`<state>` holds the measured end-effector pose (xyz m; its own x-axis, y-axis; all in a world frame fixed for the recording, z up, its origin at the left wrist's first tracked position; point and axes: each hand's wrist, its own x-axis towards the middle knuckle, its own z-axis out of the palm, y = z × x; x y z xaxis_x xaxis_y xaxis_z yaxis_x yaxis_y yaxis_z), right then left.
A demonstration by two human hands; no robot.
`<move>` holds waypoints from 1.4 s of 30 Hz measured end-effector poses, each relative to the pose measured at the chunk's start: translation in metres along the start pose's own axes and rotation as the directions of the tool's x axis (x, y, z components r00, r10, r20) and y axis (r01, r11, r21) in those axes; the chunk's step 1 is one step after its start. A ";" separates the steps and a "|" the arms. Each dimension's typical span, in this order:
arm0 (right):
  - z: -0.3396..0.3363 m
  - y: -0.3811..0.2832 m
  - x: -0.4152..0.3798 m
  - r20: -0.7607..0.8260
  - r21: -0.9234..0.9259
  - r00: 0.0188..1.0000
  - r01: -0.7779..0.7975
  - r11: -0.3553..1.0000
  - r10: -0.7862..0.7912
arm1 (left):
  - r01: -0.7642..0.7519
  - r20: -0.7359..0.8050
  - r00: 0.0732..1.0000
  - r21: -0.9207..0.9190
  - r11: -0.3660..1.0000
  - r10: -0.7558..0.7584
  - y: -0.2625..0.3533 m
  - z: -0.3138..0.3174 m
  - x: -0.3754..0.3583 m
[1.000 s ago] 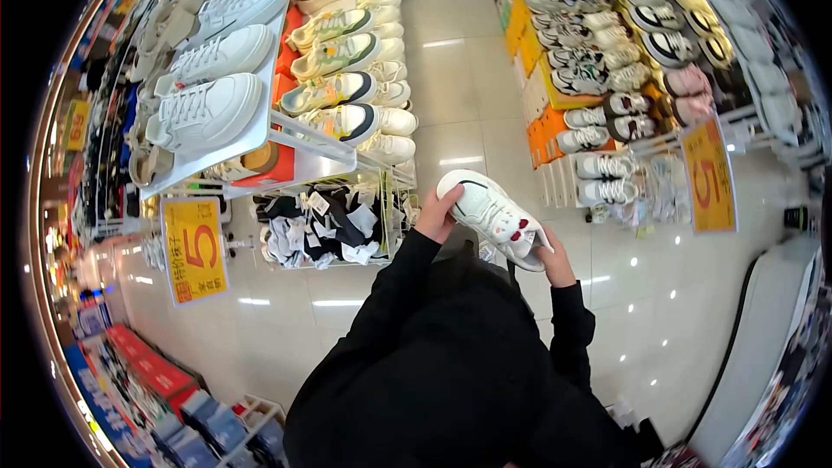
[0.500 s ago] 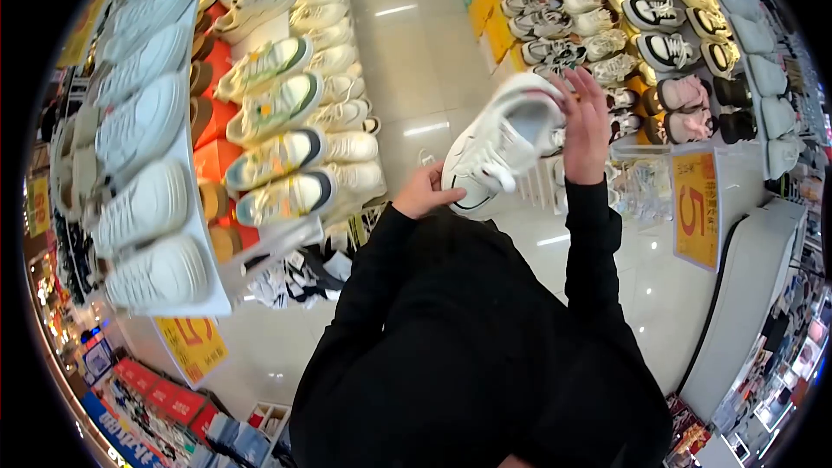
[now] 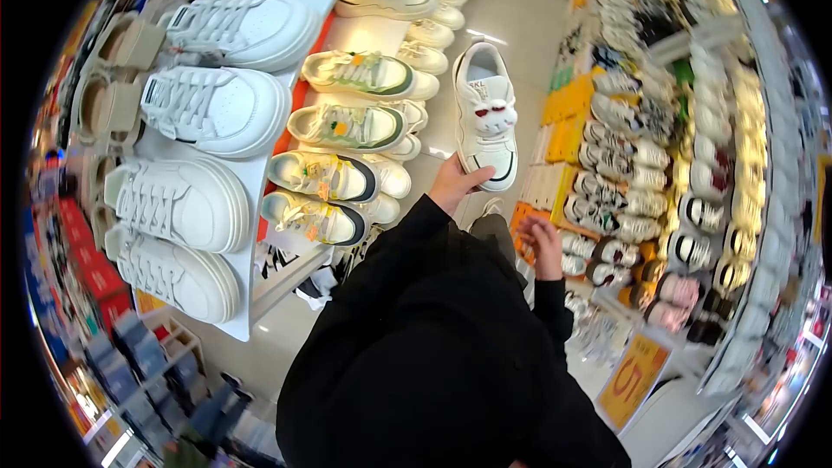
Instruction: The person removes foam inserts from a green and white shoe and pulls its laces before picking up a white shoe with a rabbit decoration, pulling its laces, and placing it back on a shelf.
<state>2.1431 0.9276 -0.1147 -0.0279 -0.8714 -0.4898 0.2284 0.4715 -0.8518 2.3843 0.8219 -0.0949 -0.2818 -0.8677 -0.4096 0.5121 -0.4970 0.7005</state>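
Note:
A white shoe (image 3: 487,126) with a black-lined toe and a fluffy white ornament with dark red details is held upright in front of the body, its toe pointing down toward me. My left hand (image 3: 458,184) grips it by the toe, the thumb lying over the top. To the right and lower, my right hand (image 3: 542,243) is apart from the shoe, its fingers loosely spread and nothing in them.
Large white shoes (image 3: 217,110) stand on a shelf at the left, beside rows of green and yellow trimmed shoes (image 3: 355,74). More shoes (image 3: 615,156) fill racks at the right. A yellow sign (image 3: 634,380) hangs lower right. Tiled floor (image 3: 511,0) runs between.
My right hand has come off the shoe and dropped lower. The shoe has turned upright, with its ornament now facing me. The view has swung, bringing the left shelf closer.

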 end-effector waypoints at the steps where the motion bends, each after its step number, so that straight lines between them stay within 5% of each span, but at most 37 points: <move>1: -0.006 0.005 0.008 0.008 -0.023 0.999 -0.048 0.999 0.048 | -0.043 -0.031 0.999 -0.033 0.999 0.042 0.003 0.004 0.004; 9: -0.058 -0.048 0.127 0.132 -0.140 0.988 -0.058 0.988 0.076 | -0.433 -0.357 0.877 -0.298 0.851 0.321 0.059 -0.013 0.119; 14: -0.097 -0.127 0.210 0.285 -0.458 0.944 0.287 0.842 -0.167 | -0.605 -0.598 0.726 -0.322 0.728 0.339 0.085 -0.067 0.210; 16: -0.118 -0.157 0.237 0.296 -0.518 0.941 0.303 0.800 -0.164 | -0.634 -0.595 0.737 -0.445 0.633 0.320 0.093 -0.073 0.234; 21: -0.163 -0.193 0.284 0.217 -0.238 0.976 0.047 0.970 0.006 | -0.777 -0.841 0.532 -0.441 0.449 0.097 0.093 -0.086 0.272; 22: -0.172 -0.190 0.294 0.223 -0.273 0.974 0.040 0.961 0.023 | -0.855 -0.862 0.458 -0.360 0.373 0.216 0.083 -0.111 0.284; 26: -0.191 -0.185 0.317 0.257 -0.359 0.963 0.021 0.933 0.077 | -0.943 -0.915 0.285 -0.213 0.257 0.287 0.076 -0.112 0.291; 28: -0.193 -0.177 0.329 0.279 -0.378 0.953 -0.006 0.926 0.120 | -0.933 -0.972 0.236 -0.232 0.276 -0.021 0.061 -0.094 0.297; 30: -0.192 -0.163 0.344 0.314 -0.304 0.937 -0.054 0.951 0.154 | -0.875 -0.910 0.388 -0.413 0.252 -0.146 0.019 -0.079 0.304; 32: -0.185 -0.159 0.355 0.331 -0.369 0.923 -0.067 0.927 0.198 | -0.729 -0.796 0.599 -0.588 0.351 -0.090 -0.044 -0.075 0.312; 36: -0.159 -0.156 0.379 0.396 -0.324 0.901 -0.044 0.945 0.178 | -0.541 -0.727 0.620 -0.669 0.510 -0.295 -0.048 -0.009 0.318; 39: -0.142 -0.161 0.400 0.429 -0.449 0.889 0.055 0.892 0.161 | -0.529 -0.719 0.690 -0.581 0.618 -0.085 -0.010 -0.034 0.348; 42: -0.125 -0.185 0.434 0.456 -0.553 0.869 0.106 0.826 0.194 | -0.647 -0.739 0.673 -0.578 0.498 0.017 0.078 -0.024 0.394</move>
<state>1.9673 0.4796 -0.1929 0.4636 -0.7276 -0.5056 -0.3527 0.3720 -0.8586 2.3328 0.4414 -0.2159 0.4189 -0.5835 -0.6957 0.9059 0.3212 0.2760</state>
